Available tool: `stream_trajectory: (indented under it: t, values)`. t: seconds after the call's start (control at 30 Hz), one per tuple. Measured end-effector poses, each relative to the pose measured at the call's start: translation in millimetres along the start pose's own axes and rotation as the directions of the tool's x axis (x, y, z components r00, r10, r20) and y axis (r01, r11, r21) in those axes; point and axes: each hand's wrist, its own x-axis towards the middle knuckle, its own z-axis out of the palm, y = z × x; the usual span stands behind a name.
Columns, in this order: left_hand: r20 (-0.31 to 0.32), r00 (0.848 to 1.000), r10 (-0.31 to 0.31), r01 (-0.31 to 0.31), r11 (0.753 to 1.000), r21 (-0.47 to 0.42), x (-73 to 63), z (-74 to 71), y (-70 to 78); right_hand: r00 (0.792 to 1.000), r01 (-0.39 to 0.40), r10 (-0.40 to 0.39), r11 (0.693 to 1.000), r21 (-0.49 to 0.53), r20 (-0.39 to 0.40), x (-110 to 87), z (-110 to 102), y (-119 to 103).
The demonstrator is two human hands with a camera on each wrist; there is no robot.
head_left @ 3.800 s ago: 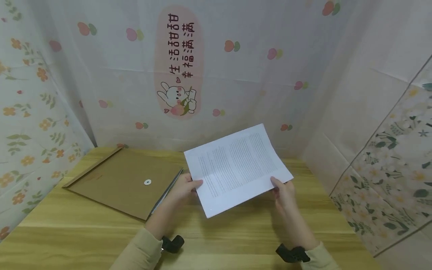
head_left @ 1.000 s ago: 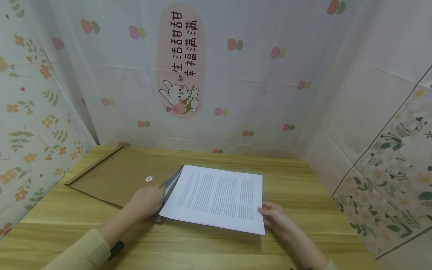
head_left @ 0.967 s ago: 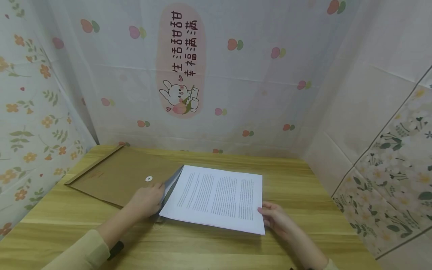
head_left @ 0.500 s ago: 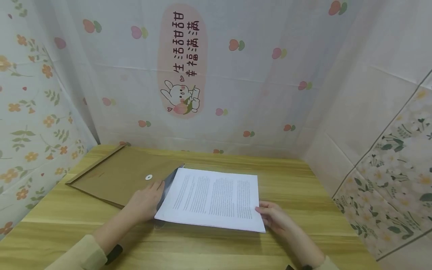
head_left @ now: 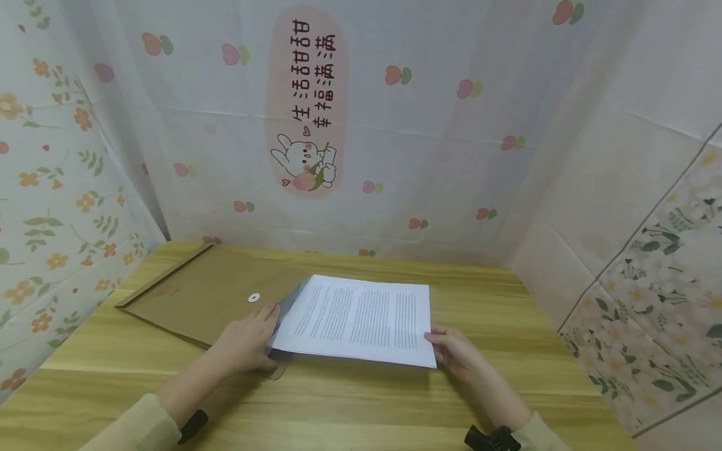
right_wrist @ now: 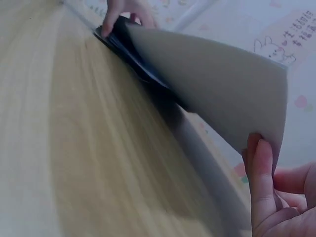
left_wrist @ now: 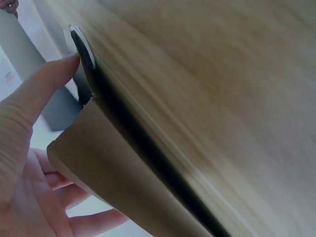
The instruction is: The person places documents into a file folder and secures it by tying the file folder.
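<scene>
A brown paper envelope [head_left: 209, 291] with a white round clasp [head_left: 254, 297] lies on the left of the wooden table [head_left: 361, 401]. My left hand [head_left: 264, 321] pinches its open right edge, thumb on top and fingers under the brown flap [left_wrist: 113, 182]. A stack of printed white sheets [head_left: 361, 318] lies low over the table, its left end at the envelope's mouth. My right hand [head_left: 439, 343] pinches the sheets' near right corner. In the right wrist view the sheets' grey underside [right_wrist: 212, 84] arches above the table, with my fingertips [right_wrist: 261, 163] on the corner.
Patterned fabric walls close the table in at the back [head_left: 395, 156], left [head_left: 51, 188] and right [head_left: 648, 238]. Bare wood [head_left: 507, 300] shows to the right of the sheets and along the near edge.
Earlier both hands held the sheets up in the air. My left hand has since gone to the envelope's edge, and the sheets have dropped and slid left towards its mouth.
</scene>
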Motion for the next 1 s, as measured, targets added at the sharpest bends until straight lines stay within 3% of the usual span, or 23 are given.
stream_trajectory:
  t: [0.27,0.43,0.73,0.87,1.0]
  values:
    - [0.016,1.0,-0.004,0.004,1.0,-0.021,3.8,-2.1,3.7,1.0,-0.001,0.001,1.0,0.03,-0.009,-0.9,38,9]
    - [0.02,1.0,-0.007,0.008,0.999,-0.038,3.6,-0.9,4.7,0.999,0.005,-0.004,1.0,0.027,-0.053,5.5,59,15]
    - [0.007,1.0,-0.025,0.025,0.995,-0.093,2.5,1.3,7.6,0.99,-0.012,-0.016,0.981,-0.193,-0.141,19.0,80,13]
    - [0.011,1.0,-0.025,0.026,0.994,-0.105,1.6,0.3,8.4,0.994,-0.057,0.028,0.962,-0.265,-0.11,26.4,81,5]
    - [0.027,0.999,-0.025,0.028,0.994,-0.11,1.0,-0.2,8.1,0.998,-0.057,0.059,0.947,-0.315,-0.006,34.2,79,-2]
